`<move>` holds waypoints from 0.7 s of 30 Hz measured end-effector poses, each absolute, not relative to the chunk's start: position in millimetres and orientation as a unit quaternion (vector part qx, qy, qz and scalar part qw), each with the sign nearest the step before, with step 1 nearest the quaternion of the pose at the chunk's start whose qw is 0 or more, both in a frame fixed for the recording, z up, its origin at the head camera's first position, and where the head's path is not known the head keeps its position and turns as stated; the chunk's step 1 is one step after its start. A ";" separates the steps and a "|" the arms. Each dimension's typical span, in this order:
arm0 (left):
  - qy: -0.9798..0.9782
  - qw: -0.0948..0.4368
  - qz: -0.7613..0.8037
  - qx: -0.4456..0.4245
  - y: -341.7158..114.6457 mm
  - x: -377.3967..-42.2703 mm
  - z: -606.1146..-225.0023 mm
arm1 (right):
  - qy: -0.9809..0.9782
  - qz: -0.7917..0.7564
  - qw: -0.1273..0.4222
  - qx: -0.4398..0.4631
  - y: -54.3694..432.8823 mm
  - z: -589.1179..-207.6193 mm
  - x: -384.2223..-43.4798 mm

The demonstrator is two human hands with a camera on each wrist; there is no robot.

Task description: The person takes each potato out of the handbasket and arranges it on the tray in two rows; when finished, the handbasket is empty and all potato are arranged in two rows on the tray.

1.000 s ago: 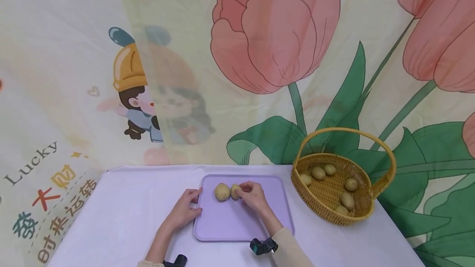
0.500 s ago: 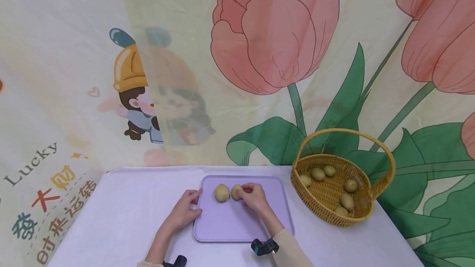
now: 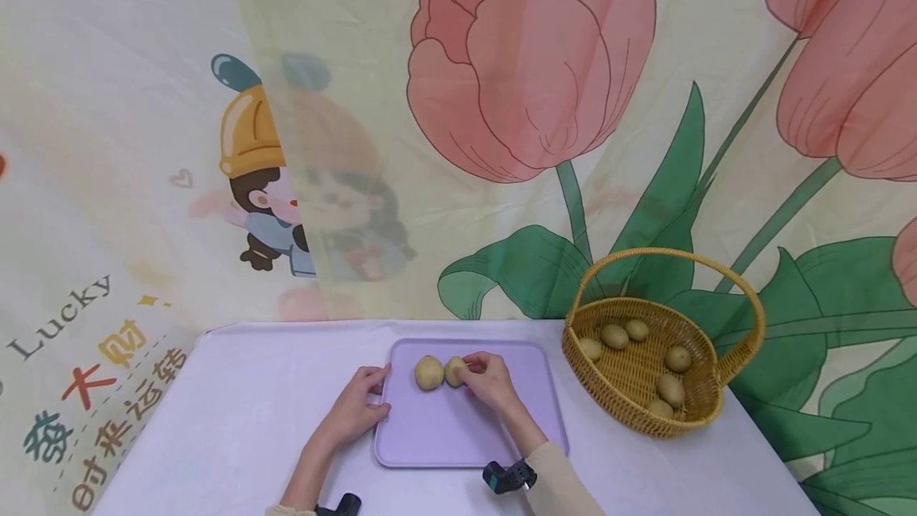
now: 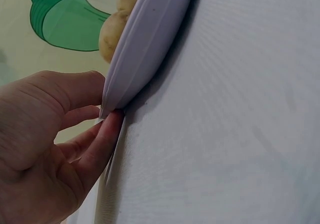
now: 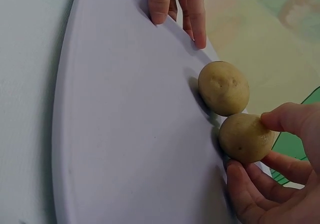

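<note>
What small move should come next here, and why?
Probably the right hand should gently let go of the pinched potato, since it already seems to rest on the tray, right beside the other potato.

"Lucky" (image 3: pixel 61 317), "發大财" (image 3: pixel 88 385), "时来运转" (image 3: pixel 115 430), on the backdrop (image 3: pixel 143 6)

Soft light; dimmer wrist views
</note>
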State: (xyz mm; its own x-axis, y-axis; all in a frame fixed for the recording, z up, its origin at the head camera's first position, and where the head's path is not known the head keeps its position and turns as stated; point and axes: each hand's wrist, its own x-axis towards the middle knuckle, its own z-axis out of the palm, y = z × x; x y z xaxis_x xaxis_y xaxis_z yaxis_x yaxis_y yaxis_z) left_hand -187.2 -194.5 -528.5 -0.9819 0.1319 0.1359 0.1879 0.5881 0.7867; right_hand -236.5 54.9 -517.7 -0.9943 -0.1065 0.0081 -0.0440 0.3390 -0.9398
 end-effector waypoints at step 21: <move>-0.890 0.025 -0.448 -0.084 -195.1 -187.3 -529.5 | 0.840 -0.541 0.031 -0.039 56.1 -514.5 -241.2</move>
State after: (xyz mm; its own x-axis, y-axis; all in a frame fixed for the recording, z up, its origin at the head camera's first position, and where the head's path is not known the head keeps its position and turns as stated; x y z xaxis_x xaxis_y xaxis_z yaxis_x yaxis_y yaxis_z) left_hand -187.3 -195.1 -529.5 -0.9845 0.1279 0.1197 0.1723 0.5842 0.7931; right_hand -241.2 56.1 -514.5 -0.9951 -0.0987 -0.0099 -0.0318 0.4118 -0.9107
